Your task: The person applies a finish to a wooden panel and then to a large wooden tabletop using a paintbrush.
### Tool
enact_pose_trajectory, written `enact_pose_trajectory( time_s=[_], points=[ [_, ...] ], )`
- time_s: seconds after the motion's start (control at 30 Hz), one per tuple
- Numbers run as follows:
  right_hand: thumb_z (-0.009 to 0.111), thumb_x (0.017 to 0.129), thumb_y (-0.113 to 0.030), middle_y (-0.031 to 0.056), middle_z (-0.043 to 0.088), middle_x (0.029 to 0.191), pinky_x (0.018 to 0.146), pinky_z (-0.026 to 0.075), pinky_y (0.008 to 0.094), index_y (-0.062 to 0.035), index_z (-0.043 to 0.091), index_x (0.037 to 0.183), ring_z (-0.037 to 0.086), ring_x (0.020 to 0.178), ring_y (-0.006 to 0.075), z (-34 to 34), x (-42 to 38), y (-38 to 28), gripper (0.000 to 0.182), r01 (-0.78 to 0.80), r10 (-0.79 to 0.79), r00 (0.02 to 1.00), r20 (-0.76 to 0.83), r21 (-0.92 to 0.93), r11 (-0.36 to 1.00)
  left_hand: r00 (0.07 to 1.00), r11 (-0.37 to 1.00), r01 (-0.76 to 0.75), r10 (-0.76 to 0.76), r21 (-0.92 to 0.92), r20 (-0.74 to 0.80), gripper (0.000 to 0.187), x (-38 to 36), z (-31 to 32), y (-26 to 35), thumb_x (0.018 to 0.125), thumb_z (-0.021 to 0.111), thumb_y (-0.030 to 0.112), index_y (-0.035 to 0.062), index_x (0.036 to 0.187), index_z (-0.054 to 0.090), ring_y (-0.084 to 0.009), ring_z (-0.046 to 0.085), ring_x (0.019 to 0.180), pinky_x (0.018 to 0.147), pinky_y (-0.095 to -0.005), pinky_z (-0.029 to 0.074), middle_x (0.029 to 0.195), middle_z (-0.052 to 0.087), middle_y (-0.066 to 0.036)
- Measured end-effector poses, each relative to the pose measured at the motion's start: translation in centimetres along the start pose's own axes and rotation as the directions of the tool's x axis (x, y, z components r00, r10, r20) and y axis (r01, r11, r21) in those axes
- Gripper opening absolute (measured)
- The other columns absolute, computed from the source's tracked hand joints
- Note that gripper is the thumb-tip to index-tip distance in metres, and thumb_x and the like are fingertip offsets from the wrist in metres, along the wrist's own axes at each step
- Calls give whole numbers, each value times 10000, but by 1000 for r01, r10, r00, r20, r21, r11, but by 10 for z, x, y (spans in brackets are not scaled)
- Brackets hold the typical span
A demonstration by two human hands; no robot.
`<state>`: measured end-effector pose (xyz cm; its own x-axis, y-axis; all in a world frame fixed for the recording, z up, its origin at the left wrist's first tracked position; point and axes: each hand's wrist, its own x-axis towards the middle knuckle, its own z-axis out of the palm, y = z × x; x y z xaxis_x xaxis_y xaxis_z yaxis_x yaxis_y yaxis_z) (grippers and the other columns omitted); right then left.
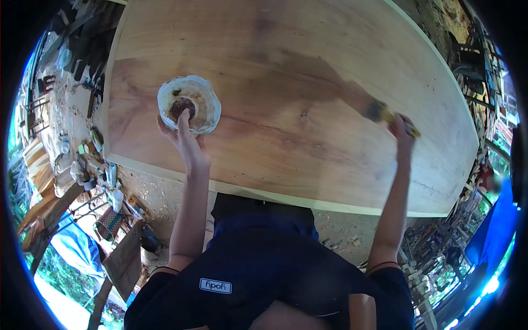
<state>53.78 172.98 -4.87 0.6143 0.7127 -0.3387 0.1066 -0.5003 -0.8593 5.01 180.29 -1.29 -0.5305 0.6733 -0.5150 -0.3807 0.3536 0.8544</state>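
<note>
My left hand grips a white bowl-like container, its thumb inside and its fingers at the rim and underside. Brown residue coats the inside of the container. In my right hand is a paintbrush with a yellow handle, its bristles pointing left onto the wooden panel. A darker, wet-looking streak on the wood runs from the bristles to the upper left. The container is over the left part of the panel.
Pale edging borders the broad panel, close to my body. Bottles and cans stand on the floor to the left, near a wooden board. Wood scraps lie to the lower right, and a blue tarp hangs there.
</note>
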Motion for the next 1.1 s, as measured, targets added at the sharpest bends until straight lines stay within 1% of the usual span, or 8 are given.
enact_pose_trajectory(
  time_s=[0.13,0.2,0.3,0.47,0.67,0.83,1.03,1.1],
  points=[
    [645,863,-210,80,664,855,684,547,273,-39,655,1006,641,746,142,-48,33,2,223,-16,-20,990,-138,-252,967,999,997,-51,50,-52,-18,815,9,-7,5,809,647,179,222,1444,138,-260,352,1260,942,-467,399,1404,290,-95],
    [665,823,-209,117,684,880,684,536,315,-53,672,973,661,747,207,-21,49,-11,216,168,-357,933,-43,-826,538,998,997,-57,56,-58,-23,811,12,-10,7,811,644,176,223,1444,139,-257,349,1262,947,-467,395,1402,292,-95],
    [623,831,-274,135,668,1028,846,494,390,-106,684,1037,640,949,298,96,55,-36,273,436,-576,792,200,-847,305,995,993,-87,90,-83,33,799,14,-14,10,815,638,167,219,1443,146,-252,344,1267,961,-461,384,1403,292,-96],
    [632,808,-265,118,695,856,691,544,355,-110,720,906,681,741,272,289,-23,-147,203,696,-636,716,287,-356,624,989,989,-143,144,-43,32,695,12,-7,11,853,586,169,228,1423,192,-235,413,1231,928,-417,458,1349,366,-81],
    [650,820,-207,87,693,749,588,525,299,-53,698,942,653,623,165,365,-5,-142,202,381,-349,844,408,2,925,993,994,-78,84,-75,84,667,7,13,12,858,586,179,223,1411,217,-213,430,1215,917,-388,464,1339,380,-70],
    [638,882,-242,78,672,825,599,544,231,-3,628,1049,662,700,120,231,68,-107,292,137,-170,938,302,128,982,990,990,-10,30,-141,138,672,13,24,-3,849,601,176,226,1408,231,-207,433,1209,911,-374,460,1331,390,-61],
    [665,849,-217,52,636,771,609,556,247,-6,644,959,644,691,110,74,154,-91,239,227,-217,972,88,-128,965,991,984,31,-8,-175,131,680,20,25,-15,844,613,166,223,1410,241,-199,429,1209,916,-373,449,1321,399,-52],
    [664,818,-265,97,663,737,623,553,311,-10,668,921,674,711,185,66,176,-97,275,305,-330,941,80,-626,718,993,982,30,-8,-188,117,679,23,23,-14,843,614,163,221,1410,245,-199,434,1203,908,-371,453,1319,402,-52]
  ],
)
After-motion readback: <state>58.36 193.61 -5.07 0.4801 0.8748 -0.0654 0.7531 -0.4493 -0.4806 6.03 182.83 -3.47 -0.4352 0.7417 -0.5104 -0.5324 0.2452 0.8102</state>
